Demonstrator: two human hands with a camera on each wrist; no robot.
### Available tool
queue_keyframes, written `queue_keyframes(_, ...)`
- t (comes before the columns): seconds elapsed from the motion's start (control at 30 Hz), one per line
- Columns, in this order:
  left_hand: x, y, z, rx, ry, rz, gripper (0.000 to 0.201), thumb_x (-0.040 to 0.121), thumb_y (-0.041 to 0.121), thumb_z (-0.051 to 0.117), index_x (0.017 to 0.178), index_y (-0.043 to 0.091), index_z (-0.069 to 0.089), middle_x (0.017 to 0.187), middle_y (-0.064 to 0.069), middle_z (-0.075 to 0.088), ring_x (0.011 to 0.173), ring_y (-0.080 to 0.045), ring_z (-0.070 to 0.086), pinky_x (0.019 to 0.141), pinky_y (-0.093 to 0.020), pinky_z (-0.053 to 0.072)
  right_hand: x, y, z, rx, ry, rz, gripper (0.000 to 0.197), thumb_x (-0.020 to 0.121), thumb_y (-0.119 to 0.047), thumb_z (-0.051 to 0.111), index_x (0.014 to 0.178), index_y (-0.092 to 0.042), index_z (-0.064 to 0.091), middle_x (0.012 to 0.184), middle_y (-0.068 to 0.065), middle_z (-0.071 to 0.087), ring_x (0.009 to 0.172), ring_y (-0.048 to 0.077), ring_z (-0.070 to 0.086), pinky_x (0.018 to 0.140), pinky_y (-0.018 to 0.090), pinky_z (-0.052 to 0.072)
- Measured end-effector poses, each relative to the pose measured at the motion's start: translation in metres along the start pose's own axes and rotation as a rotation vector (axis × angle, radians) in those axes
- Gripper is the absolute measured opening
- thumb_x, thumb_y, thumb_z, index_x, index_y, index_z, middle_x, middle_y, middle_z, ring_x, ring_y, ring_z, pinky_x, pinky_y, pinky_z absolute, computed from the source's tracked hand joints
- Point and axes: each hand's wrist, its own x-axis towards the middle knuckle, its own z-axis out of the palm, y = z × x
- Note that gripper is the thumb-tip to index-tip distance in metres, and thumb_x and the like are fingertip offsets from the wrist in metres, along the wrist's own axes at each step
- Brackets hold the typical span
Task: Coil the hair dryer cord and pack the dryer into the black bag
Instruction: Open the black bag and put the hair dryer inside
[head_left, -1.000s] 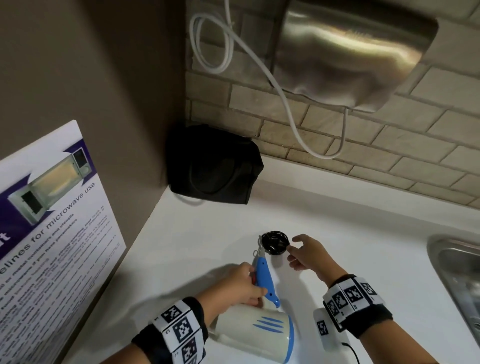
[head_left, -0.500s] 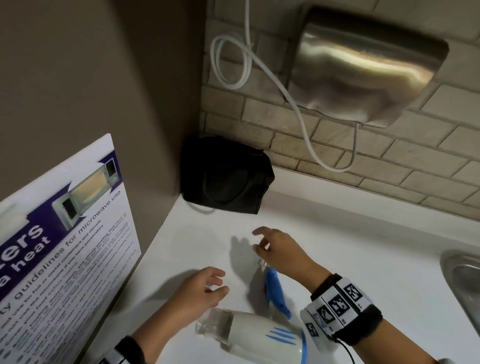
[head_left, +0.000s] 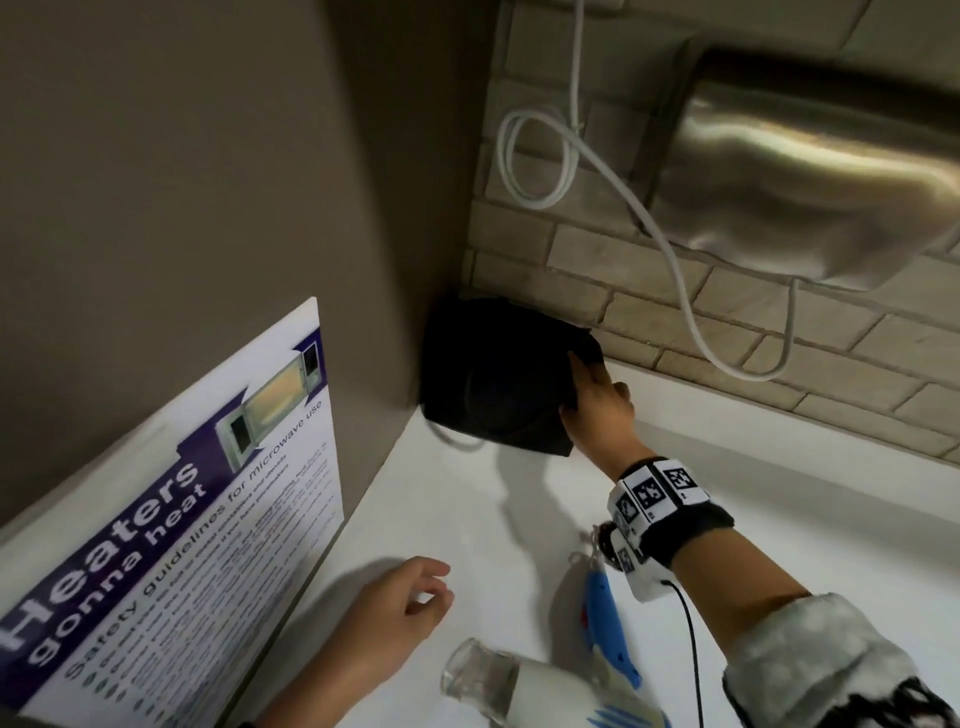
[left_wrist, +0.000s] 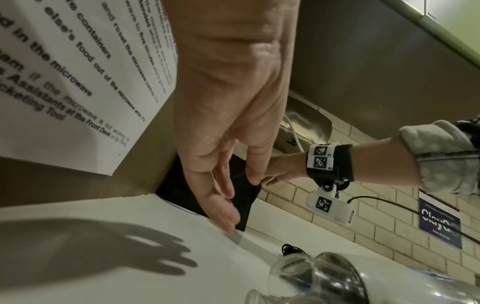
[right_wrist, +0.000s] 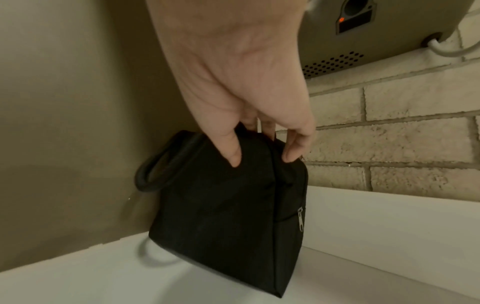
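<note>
The black bag (head_left: 493, 384) stands upright in the counter's back corner, against the wall. My right hand (right_wrist: 261, 159) grips its top edge, thumb on the front face and fingers over the ridge; its zipper pull (right_wrist: 300, 219) hangs on the side. The white hair dryer (head_left: 545, 686) with a folded blue handle (head_left: 605, 629) lies near the front edge, clear nozzle (left_wrist: 324, 277) pointing left. Its coiled black cord (left_wrist: 291, 248) lies beyond the handle, partly hidden under my right wrist. My left hand (head_left: 426, 592) hovers over the counter left of the dryer, fingers relaxed and empty.
A steel wall-mounted hand dryer (head_left: 810, 171) with a looped white cable (head_left: 540, 156) hangs on the brick wall above the bag. A microwave guidelines poster (head_left: 171, 519) leans along the left wall. The white counter (head_left: 467, 519) runs between poster and dryer.
My right hand left the coiled cord, reached back to the corner and took hold of the bag's top. My left hand let go of the blue handle and drew away to the left.
</note>
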Motion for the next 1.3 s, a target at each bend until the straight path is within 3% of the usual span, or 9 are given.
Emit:
queue_keyframes(0.17,-0.003,0.001,0.002,0.058,0.057,0.075,0.015,0.079,0.026,0.065,0.093,0.031,0.065,0.092,0.0,0.07,0.081,-0.019,0.067,0.079,-0.036,0.054,-0.006,0.007,-0.005,0.13,0.114,-0.026,0.025,0.093,-0.015,0.052,0.114,-0.003,0.057,0.111,0.023,0.054,0.088,0.044,0.058,0.073,0.038,0.045)
queue_keyframes(0.3,-0.008,0.011,0.004,0.16,0.158,0.236,0.024,0.086,0.016,0.065,0.09,0.039,0.064,0.091,0.011,0.071,0.083,-0.001,0.067,0.076,-0.014,0.053,-0.027,0.015,-0.02,0.247,0.26,-0.041,0.021,0.093,-0.012,0.054,0.111,-0.002,0.061,0.098,0.02,0.053,0.074,0.039,0.057,0.064,0.028,0.037)
queue_keyframes(0.5,-0.026,0.056,-0.005,0.34,0.319,0.521,0.017,0.092,0.039,0.052,0.099,0.036,0.067,0.096,0.027,0.065,0.093,0.011,0.059,0.076,-0.001,0.043,-0.073,0.02,-0.055,0.309,0.379,-0.221,0.016,0.089,-0.002,0.059,0.103,-0.003,0.066,0.082,0.003,0.043,0.064,0.016,0.044,0.059,0.014,0.035)
queue_keyframes(0.67,-0.043,0.087,-0.015,0.501,0.45,0.751,0.02,0.085,0.042,0.053,0.087,0.029,0.069,0.098,0.022,0.057,0.096,0.003,0.05,0.083,-0.017,0.043,-0.104,0.018,-0.067,0.349,0.296,-0.321,0.014,0.088,-0.003,0.057,0.1,-0.004,0.065,0.084,0.003,0.045,0.069,0.012,0.043,0.063,0.013,0.035)
queue_keyframes(0.77,-0.049,0.089,-0.018,0.597,0.451,0.786,0.014,0.083,0.04,0.057,0.087,0.031,0.067,0.115,0.015,0.058,0.117,-0.006,0.047,0.096,-0.034,0.037,-0.118,0.013,-0.063,0.387,0.202,-0.372,0.019,0.084,-0.011,0.058,0.101,-0.005,0.065,0.088,0.002,0.045,0.074,0.006,0.041,0.067,0.008,0.036)
queue_keyframes(0.9,-0.057,0.086,-0.026,0.673,0.408,0.759,0.024,0.082,0.039,0.054,0.103,0.037,0.066,0.139,0.011,0.048,0.14,-0.015,0.029,0.11,-0.041,0.024,-0.129,0.001,-0.056,0.498,0.14,-0.351,0.026,0.08,-0.025,0.053,0.101,-0.012,0.064,0.091,-0.003,0.045,0.081,0.008,0.048,0.071,0.012,0.038)
queue_keyframes(1.03,-0.061,0.083,-0.04,0.599,0.412,0.628,0.042,0.082,0.05,0.047,0.123,0.044,0.053,0.149,0.014,0.031,0.136,-0.012,0.032,0.108,-0.048,0.034,-0.135,-0.016,-0.038,0.66,0.069,-0.343,0.013,0.088,-0.005,0.057,0.095,-0.013,0.065,0.09,-0.001,0.047,0.084,0.007,0.051,0.074,0.016,0.043)
queue_keyframes(1.17,-0.054,0.069,-0.054,0.578,0.478,0.51,0.056,0.08,0.053,0.042,0.133,0.036,0.047,0.142,0.007,0.033,0.122,0.002,0.031,0.096,-0.02,0.036,-0.134,-0.02,-0.026,0.733,-0.089,-0.325,0.025,0.088,0.008,0.053,0.092,-0.014,0.064,0.094,-0.004,0.05,0.093,0.012,0.054,0.083,0.023,0.049)
queue_keyframes(1.3,-0.054,0.064,-0.055,0.578,0.433,0.442,0.051,0.091,0.037,0.051,0.14,0.032,0.038,0.117,-0.001,0.061,0.103,-0.009,0.058,0.088,-0.032,0.054,-0.125,-0.024,-0.032,0.758,-0.343,-0.222,0.039,0.09,0.008,0.044,0.094,-0.024,0.065,0.104,0.003,0.055,0.097,0.009,0.058,0.085,0.015,0.045)
